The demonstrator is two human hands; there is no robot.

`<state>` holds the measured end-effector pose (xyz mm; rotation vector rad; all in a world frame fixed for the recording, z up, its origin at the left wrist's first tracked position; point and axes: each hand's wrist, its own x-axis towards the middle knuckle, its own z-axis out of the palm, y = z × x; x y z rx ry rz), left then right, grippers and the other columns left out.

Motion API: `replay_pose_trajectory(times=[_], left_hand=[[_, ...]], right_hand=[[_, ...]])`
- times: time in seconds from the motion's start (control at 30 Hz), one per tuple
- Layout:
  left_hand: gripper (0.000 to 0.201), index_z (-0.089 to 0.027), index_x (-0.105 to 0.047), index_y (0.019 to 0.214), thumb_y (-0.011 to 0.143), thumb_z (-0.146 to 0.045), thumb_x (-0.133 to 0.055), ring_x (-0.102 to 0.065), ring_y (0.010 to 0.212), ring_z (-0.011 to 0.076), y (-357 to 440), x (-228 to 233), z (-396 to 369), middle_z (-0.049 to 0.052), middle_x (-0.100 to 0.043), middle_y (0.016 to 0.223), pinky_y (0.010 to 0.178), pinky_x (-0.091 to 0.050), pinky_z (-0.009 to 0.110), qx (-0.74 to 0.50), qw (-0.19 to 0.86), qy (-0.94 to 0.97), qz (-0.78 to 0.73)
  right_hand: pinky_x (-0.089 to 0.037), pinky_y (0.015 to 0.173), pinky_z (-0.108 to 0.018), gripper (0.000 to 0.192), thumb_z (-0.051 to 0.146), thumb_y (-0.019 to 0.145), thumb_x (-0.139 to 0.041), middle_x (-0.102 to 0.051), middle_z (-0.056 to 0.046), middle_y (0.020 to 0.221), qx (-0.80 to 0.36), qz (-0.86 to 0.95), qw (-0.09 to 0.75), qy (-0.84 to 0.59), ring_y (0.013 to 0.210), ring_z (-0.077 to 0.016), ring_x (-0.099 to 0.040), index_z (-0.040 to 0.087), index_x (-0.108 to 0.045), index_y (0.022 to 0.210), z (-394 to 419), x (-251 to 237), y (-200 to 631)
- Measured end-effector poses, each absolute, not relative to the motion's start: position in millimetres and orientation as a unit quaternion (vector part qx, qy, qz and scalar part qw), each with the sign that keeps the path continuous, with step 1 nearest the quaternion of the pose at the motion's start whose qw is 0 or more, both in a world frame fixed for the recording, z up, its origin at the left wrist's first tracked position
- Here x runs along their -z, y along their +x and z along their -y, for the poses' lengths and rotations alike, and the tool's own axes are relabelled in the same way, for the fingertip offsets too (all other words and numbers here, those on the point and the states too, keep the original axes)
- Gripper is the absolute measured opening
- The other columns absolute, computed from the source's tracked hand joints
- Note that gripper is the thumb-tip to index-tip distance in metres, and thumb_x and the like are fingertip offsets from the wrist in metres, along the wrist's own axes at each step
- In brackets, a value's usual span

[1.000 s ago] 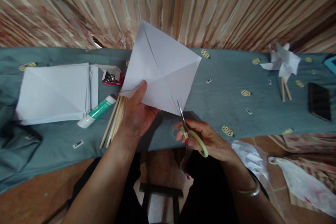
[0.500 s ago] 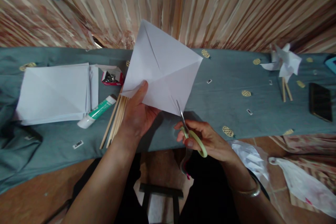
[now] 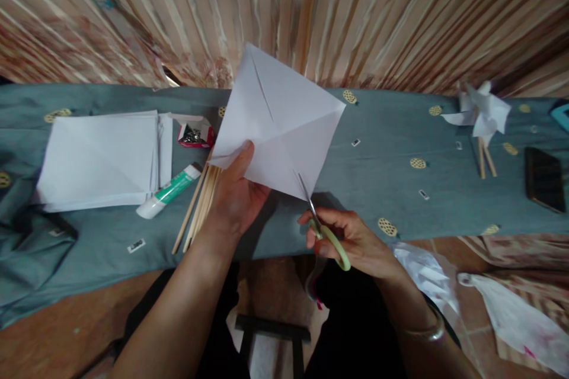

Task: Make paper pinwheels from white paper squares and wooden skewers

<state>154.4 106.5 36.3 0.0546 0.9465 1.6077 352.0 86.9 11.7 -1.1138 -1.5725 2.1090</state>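
Observation:
My left hand (image 3: 237,195) pinches a square sheet of white paper (image 3: 284,112) near its lower left edge, thumb on top and fingers beneath. The sheet has diagonal creases and a slit running in from its top corner. My right hand (image 3: 351,243) is closed on a pair of scissors (image 3: 329,241) with pale green handles. Their blades lie at the sheet's bottom corner, pointing up and left along the crease. Wooden sticks (image 3: 200,210) lie on the cloth, partly hidden by my left hand and the paper.
On the green tablecloth (image 3: 377,154) lie a paper stack (image 3: 102,160), a glue tube (image 3: 169,190) and an open red box of small metal pieces (image 3: 195,133). To the right are paper pinwheels (image 3: 482,109) on sticks and a phone (image 3: 544,179). A pleated curtain (image 3: 284,12) hangs behind.
The whole scene sits slightly lower in view, with the left-side things shifted right. Both hands keep their hold on the paper and scissors, and the blades stay at the bottom corner.

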Motion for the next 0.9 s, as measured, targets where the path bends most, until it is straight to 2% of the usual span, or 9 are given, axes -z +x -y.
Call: replay_pose_trajectory(times=[0.4, 0.57, 0.9], left_hand=[[0.022, -0.018, -0.067, 0.110, 0.092, -0.016, -0.055, -0.069, 0.101, 0.0184, 153.9, -39.7, -106.2, 0.004, -0.075, 0.100, 0.076, -0.058, 0.022, -0.692, 0.602, 0.016, -0.397], [0.030, -0.018, -0.063, 0.119, 0.091, -0.015, -0.056, -0.072, 0.088, 0.0157, 153.0, -37.0, -107.2, 0.004, -0.075, 0.099, 0.075, -0.059, 0.023, -0.696, 0.611, 0.011, -0.377], [0.018, -0.016, -0.068, 0.102, 0.092, -0.012, -0.054, -0.071, 0.077, 0.0116, 153.0, -38.4, -104.2, 0.003, -0.076, 0.090, 0.068, -0.058, 0.018, -0.702, 0.620, 0.004, -0.351]], right_hand=[[-0.043, 0.057, -0.024, 0.035, 0.040, 0.074, -0.079, -0.059, 0.004, 0.068, -0.721, 0.554, 0.156, -0.386, 0.059, -0.0084, -0.050, 0.020, -0.065, 0.099, -87.3, -10.2, 352.3], [-0.042, 0.059, -0.025, 0.039, 0.045, 0.074, -0.079, -0.059, 0.004, 0.069, -0.716, 0.552, 0.169, -0.391, 0.061, -0.0087, -0.049, 0.018, -0.065, 0.099, -85.7, -7.7, 352.6], [-0.040, 0.056, -0.023, 0.054, 0.058, 0.067, -0.080, -0.058, 0.004, 0.068, -0.731, 0.533, 0.180, -0.387, 0.060, -0.0094, -0.048, 0.018, -0.065, 0.101, -82.0, -1.8, 353.9]])
